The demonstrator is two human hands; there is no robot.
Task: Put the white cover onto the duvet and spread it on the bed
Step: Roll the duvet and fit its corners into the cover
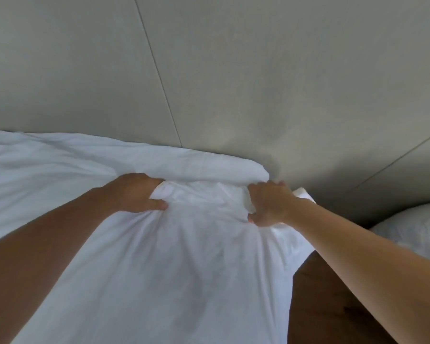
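Observation:
The white cover (pixel 189 256) fills the lower middle and left of the head view, bunched and creased, with a padded roll of duvet inside it running along its far edge next to the wall. My left hand (pixel 134 193) is closed on a fold of the cover at the centre. My right hand (pixel 268 203) grips the cover's right corner, about a forearm's length from the left hand. The fabric is pulled taut between both hands. The bed under the cover is hidden.
A grey panelled wall (pixel 233 70) rises directly behind the cover. A white pillow (pixel 412 229) lies at the right edge. Dark brown floor (pixel 328 306) shows at the lower right, beside the cover's hanging edge.

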